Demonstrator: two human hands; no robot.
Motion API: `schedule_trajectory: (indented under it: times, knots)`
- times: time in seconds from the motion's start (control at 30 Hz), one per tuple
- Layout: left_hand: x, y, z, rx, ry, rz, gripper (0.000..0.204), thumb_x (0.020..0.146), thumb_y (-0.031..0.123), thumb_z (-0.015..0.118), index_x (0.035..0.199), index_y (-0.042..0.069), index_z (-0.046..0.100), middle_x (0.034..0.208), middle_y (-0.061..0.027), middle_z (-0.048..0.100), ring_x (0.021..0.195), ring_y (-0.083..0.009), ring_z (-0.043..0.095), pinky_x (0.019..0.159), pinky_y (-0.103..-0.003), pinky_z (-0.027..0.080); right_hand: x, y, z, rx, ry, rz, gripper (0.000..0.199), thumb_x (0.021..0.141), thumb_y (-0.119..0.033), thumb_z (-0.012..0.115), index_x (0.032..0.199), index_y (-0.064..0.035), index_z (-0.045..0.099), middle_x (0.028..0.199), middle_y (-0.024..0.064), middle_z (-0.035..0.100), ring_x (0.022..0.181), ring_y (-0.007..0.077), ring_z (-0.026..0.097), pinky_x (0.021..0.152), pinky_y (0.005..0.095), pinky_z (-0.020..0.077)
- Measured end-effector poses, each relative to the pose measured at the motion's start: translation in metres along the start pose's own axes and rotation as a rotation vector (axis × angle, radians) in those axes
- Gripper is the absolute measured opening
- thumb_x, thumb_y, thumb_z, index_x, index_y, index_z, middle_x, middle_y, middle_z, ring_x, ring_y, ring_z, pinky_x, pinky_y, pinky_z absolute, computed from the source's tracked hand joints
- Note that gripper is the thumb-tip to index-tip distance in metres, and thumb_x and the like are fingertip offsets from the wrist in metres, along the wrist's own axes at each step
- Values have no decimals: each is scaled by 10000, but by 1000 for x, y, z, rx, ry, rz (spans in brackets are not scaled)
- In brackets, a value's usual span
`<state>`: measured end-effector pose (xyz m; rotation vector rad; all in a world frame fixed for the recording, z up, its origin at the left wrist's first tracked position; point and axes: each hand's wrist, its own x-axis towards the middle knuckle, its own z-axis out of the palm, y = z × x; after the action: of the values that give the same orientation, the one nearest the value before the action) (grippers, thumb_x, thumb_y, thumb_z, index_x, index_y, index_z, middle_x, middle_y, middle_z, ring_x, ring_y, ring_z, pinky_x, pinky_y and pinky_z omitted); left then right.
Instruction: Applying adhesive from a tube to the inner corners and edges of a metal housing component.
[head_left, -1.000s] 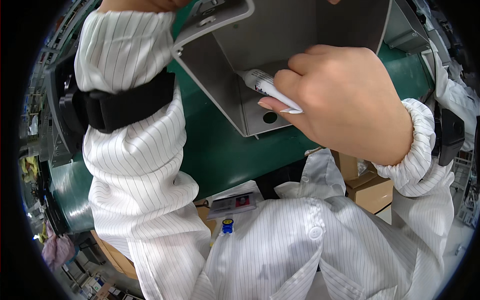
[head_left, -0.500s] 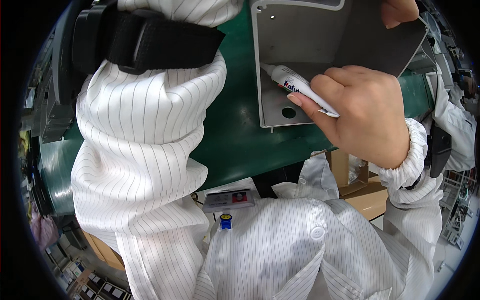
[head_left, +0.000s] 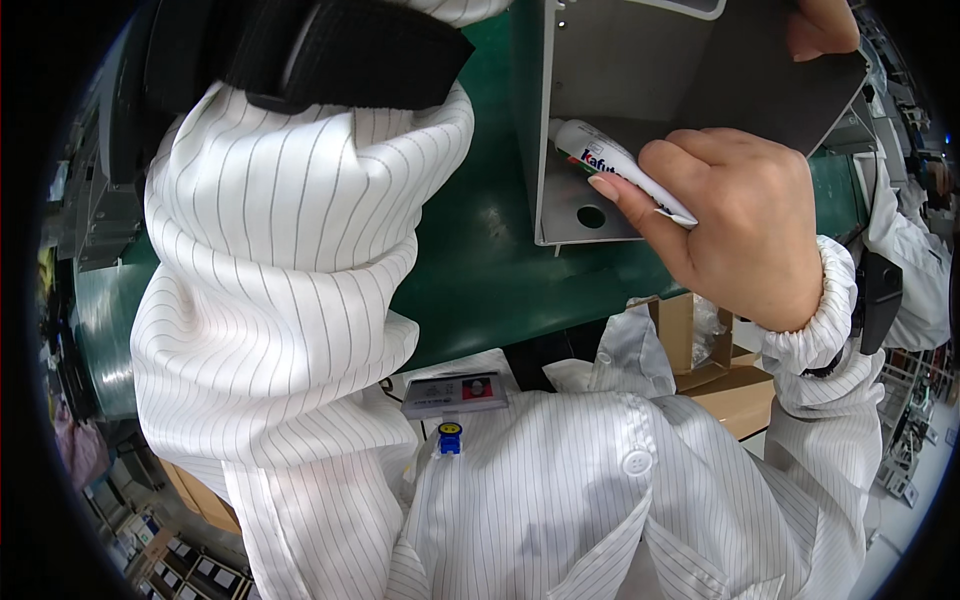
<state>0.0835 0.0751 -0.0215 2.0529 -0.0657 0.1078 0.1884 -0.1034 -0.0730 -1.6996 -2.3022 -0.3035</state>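
My right hand is closed around a white squeeze tube. The tube's tip rests against the inside wall of a grey sheet-metal housing, just above a round hole. The housing stands on a green work surface. Fingers of my left hand grip the housing's upper right edge. My left arm in its white striped sleeve crosses the left side of the view, with a black wrist band near the top.
A badge with a small blue clip hangs on my white coat. An open cardboard box sits below the table edge on the right. Another person's white sleeve shows at the far right. Shelves and equipment line the left edge.
The housing has turned more upright and shifted right and up in view. My left arm has risen with it. My right hand has followed, keeping the tube against the inner wall.
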Motion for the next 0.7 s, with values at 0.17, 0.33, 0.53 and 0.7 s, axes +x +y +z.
schedule_trajectory:
  times: [0.17, 0.33, 0.53, 0.7]
  knots:
    - [-2, -1, 3, 9, 27, -4, 242, 838, 304, 616, 935, 93, 686, 939, -16, 648, 847, -140, 559, 834, -271, 425, -1, 0, 0, 2, -23, -3, 263, 814, -226, 768, 703, -15, 656, 626, 112, 624, 502, 255, 588, 450, 331, 442]
    - [-3, -2, 6, 16, 47, -7, 260, 838, 314, 615, 950, 90, 680, 947, -24, 646, 852, -146, 559, 833, -275, 424, -3, 2, 1, 28, -14, -10, 260, 814, -209, 767, 693, -10, 653, 622, 121, 623, 495, 259, 583, 445, 331, 438]
    - [-3, -2, 9, 19, 63, -11, 281, 837, 327, 613, 968, 86, 673, 958, -34, 643, 858, -153, 559, 833, -279, 423, -3, 2, 2, 75, -6, 28, 249, 814, -184, 766, 696, 4, 651, 618, 129, 620, 495, 273, 578, 450, 338, 437]
    - [-2, -3, 11, 22, 73, -11, 299, 836, 337, 612, 983, 83, 668, 967, -42, 640, 863, -159, 559, 833, -283, 423, -3, 3, 3, 105, -11, 66, 237, 816, -166, 760, 703, 11, 651, 615, 135, 617, 498, 290, 574, 460, 351, 438]
